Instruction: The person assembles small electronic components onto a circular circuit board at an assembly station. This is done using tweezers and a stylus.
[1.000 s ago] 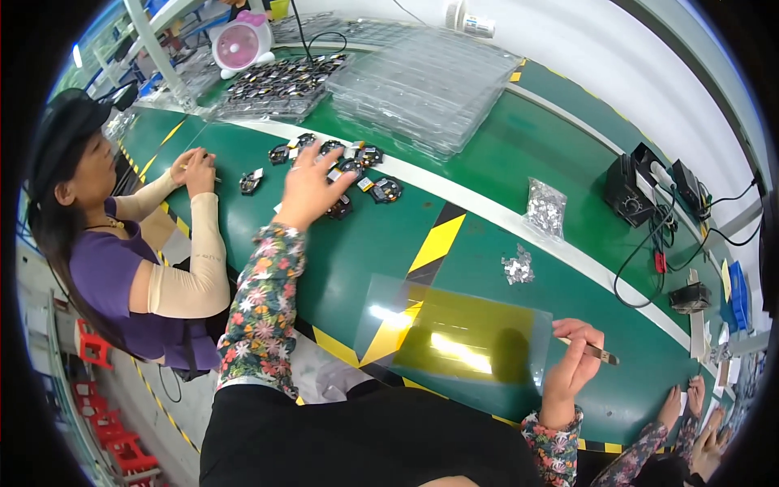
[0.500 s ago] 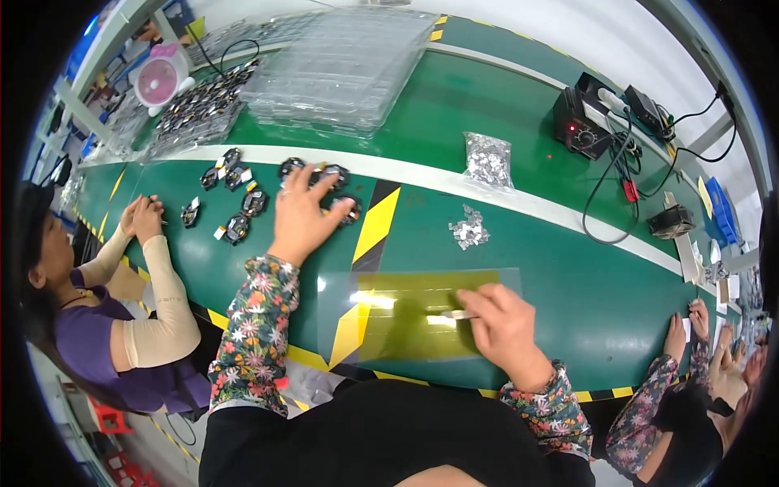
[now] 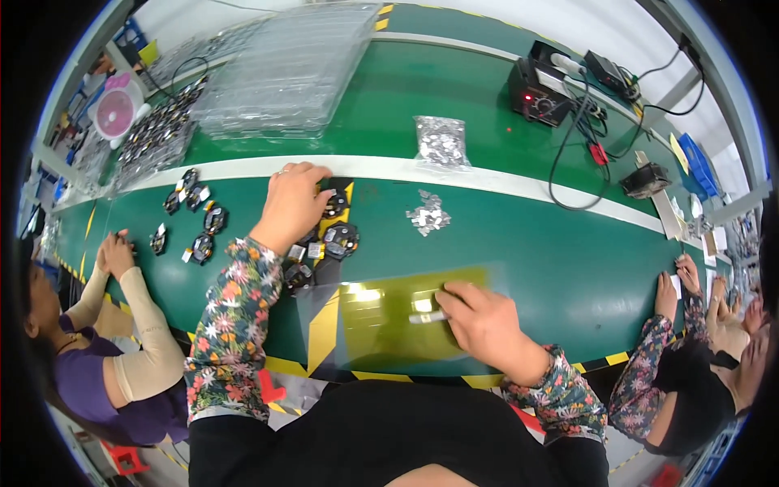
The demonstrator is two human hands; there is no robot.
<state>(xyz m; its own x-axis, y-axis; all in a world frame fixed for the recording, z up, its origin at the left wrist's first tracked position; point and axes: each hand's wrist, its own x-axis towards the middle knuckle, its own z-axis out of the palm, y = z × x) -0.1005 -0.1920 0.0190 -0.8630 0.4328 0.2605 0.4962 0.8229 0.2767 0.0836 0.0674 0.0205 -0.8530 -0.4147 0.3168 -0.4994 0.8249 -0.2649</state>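
My left hand (image 3: 294, 204) has its fingers bent over a small cluster of black round electronic modules, its thumb against one module (image 3: 333, 204); the palm hides part of the cluster. Just beside it lie another module (image 3: 341, 240) and one nearer me (image 3: 297, 277), with small white and orange tabs among them. Pinched in my right hand (image 3: 487, 325) is a slim pale tool (image 3: 428, 317), its exact kind unclear. It is over a translucent yellow-green sheet (image 3: 389, 341) with clear margins, lying on the green bench (image 3: 560, 268).
Several more modules (image 3: 203, 246) lie to the left, near a co-worker's clasped hands (image 3: 118, 253). Ahead are a pile of small silver pieces (image 3: 428, 214), a bag of them (image 3: 441, 141), stacked clear trays (image 3: 280, 81) and a black corded station (image 3: 539, 96). Another co-worker's hands (image 3: 667, 295) are at right.
My left hand has curled from spread fingers, and the modules beneath it have come nearer to me, by the sheet's edge. My right hand stays over the sheet with the tool. The view has shifted.
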